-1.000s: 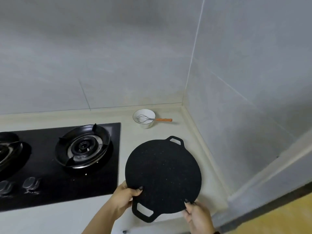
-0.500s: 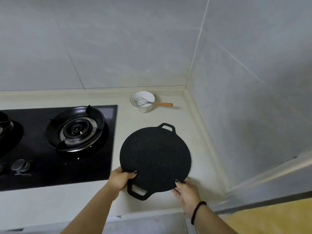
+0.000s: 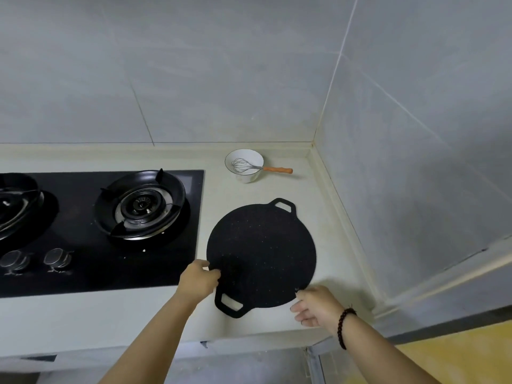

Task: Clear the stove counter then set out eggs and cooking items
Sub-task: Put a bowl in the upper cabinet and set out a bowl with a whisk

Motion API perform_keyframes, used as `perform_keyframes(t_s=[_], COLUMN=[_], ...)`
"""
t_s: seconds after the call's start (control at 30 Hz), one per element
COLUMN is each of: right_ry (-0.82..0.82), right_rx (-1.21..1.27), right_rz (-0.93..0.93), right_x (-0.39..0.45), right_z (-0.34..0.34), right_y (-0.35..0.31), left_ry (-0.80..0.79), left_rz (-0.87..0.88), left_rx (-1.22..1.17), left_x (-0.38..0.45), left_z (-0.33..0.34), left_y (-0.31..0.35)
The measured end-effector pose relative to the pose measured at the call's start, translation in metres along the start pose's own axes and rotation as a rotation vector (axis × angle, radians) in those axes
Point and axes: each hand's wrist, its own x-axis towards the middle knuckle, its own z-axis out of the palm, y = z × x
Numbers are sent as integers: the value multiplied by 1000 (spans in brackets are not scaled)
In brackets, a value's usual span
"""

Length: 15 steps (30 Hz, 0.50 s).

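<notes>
A white bowl [image 3: 243, 165] is holding a whisk [image 3: 259, 167] behind the black griddle pan [image 3: 261, 256], which is lying flat on the table [image 3: 310, 195] just right of the stove [image 3: 99, 228]. Since half a second ago, the right hand [image 3: 318, 306] is loosening, fingers relaxed beside the pan's near rim, while the left hand [image 3: 198, 278] is still pinching the left rim.
</notes>
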Motion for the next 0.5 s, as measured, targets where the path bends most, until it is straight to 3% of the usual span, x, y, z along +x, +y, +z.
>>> perform_keyframes(t_s=[0.3,0.5], right_ry=[-18,50], right_rx=[39,26], right_rz=[-363,-652], right_x=[-78,-151], right_z=[-3,-34], right_y=[-96,-173], left_ry=[-80,-64], left_rz=[260,499], left_rx=[-56,76], left_x=[-55,-90], left_z=[-41,-78], left_y=[86,163])
